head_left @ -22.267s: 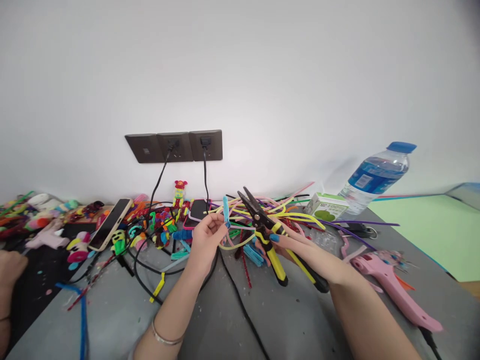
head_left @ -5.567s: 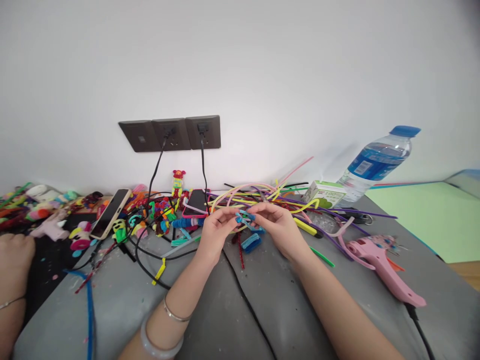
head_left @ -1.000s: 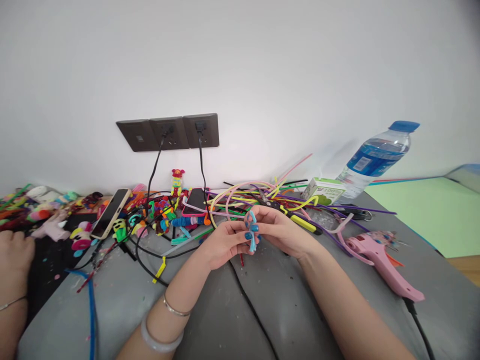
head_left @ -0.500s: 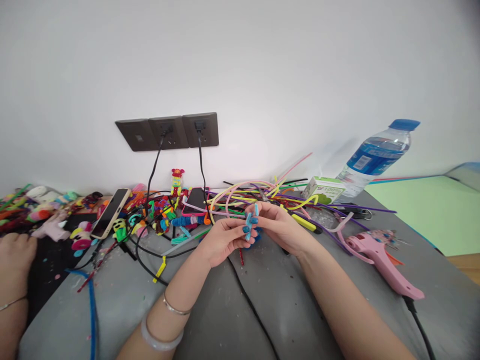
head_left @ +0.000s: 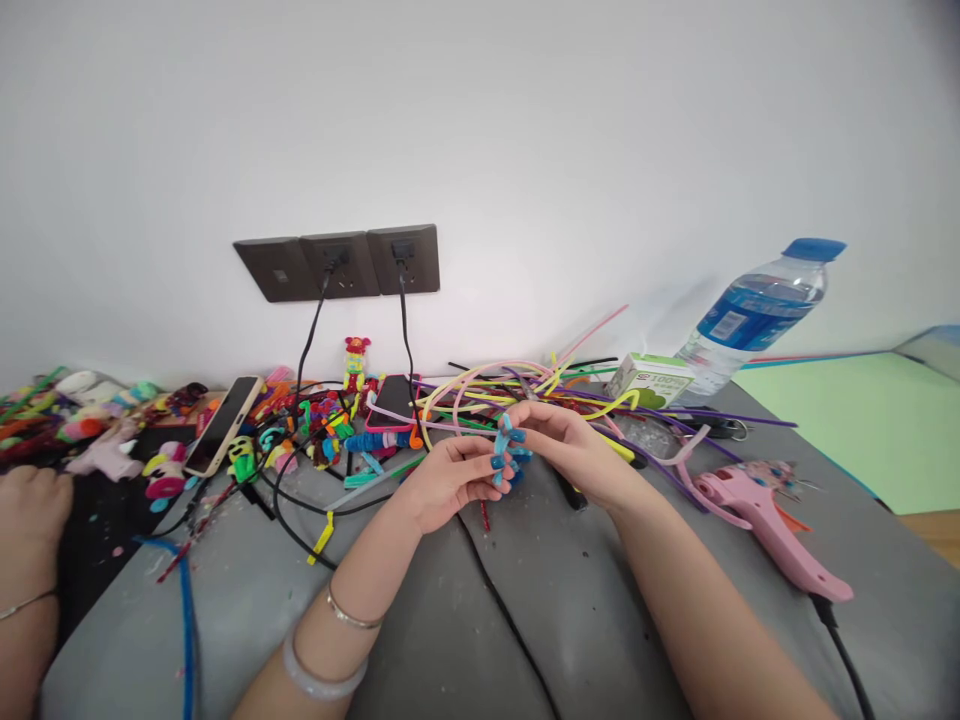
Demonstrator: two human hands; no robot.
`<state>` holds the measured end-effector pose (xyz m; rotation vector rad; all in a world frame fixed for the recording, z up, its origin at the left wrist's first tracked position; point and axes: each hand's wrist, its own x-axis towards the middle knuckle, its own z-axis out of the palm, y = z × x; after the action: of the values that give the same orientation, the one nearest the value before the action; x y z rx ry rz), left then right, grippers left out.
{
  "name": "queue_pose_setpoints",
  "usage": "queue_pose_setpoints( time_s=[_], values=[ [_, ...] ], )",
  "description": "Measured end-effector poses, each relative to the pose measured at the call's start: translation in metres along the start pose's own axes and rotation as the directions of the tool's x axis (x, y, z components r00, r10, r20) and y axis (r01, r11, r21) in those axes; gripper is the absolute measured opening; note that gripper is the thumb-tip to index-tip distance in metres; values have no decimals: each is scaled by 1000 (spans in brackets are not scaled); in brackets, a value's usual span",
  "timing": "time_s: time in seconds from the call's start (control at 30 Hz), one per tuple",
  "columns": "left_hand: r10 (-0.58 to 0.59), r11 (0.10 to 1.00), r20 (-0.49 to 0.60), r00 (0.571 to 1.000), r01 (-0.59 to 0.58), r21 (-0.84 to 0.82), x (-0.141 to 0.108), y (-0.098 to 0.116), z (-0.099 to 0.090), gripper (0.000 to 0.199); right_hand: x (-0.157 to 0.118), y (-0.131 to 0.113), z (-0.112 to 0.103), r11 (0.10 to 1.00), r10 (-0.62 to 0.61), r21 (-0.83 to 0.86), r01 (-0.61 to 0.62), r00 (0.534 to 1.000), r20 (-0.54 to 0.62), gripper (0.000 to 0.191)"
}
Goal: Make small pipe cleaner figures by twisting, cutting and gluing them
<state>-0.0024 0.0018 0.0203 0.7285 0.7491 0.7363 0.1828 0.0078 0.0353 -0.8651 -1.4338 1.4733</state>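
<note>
A small light-blue fuzzy piece (head_left: 502, 442) is pinched between both hands above the grey table. My left hand (head_left: 454, 482) grips its lower part, thumb and fingers pressed together. My right hand (head_left: 562, 445) pinches the upper part from the right. The fingers cover much of the piece, so its full shape is hidden. Just behind the hands lies a tangle of long pipe cleaners (head_left: 480, 385) in yellow, pink and purple. Some darker blue fuzzy material shows under my right fingers.
A pink glue gun (head_left: 772, 530) lies at the right, near a tilted water bottle (head_left: 757, 315) and a green-white carton (head_left: 651, 380). Phones (head_left: 223, 425), cables and small fuzzy figures (head_left: 165, 470) fill the left. Another person's hand (head_left: 34, 515) rests at the far left.
My right hand has turned slightly and its fingertips have shifted on the light-blue piece. The piece sits at a slightly different angle. My left hand has hardly moved.
</note>
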Motion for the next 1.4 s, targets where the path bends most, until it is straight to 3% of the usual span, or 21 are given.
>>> queue_pose_setpoints(
  time_s=[0.13, 0.3, 0.47, 0.8, 1.0, 1.07, 1.23, 1.4],
  values=[
    [-43, 999, 51, 998, 43, 13, -3, 2, 0, 34, -4, -5, -10, 990, -49, -125, 64, 991, 123, 18],
    [-82, 997, 79, 993, 81, 15, -6, 3, -1, 31, -8, -5, -14, 994, -40, -86, 63, 970, 239, 21],
    [-116, 992, 143, 983, 108, 58, -7, 2, -3, 30, -7, -8, -14, 997, -26, -70, 40, 981, 194, 17],
    [-140, 986, 187, 972, 120, 118, -7, 4, -4, 32, -8, -8, -15, 996, 47, -83, -28, 970, 240, 22],
    [-163, 981, 247, 955, 129, 147, -9, 3, -6, 30, -8, -10, -15, 999, 51, -36, -41, 938, 344, 24],
    [-165, 980, 246, 955, 132, 146, -9, 4, -6, 31, -7, -9, -14, 999, 36, -35, -26, 945, 324, 24],
    [-132, 989, 187, 973, 116, 96, -9, 5, -3, 31, -5, -2, -9, 988, -113, -90, 124, 986, 123, 15],
    [-70, 995, 101, 992, 62, 78, -7, 4, -3, 31, -4, 4, -6, 968, -155, -186, 166, 985, 74, 11]
  ],
)
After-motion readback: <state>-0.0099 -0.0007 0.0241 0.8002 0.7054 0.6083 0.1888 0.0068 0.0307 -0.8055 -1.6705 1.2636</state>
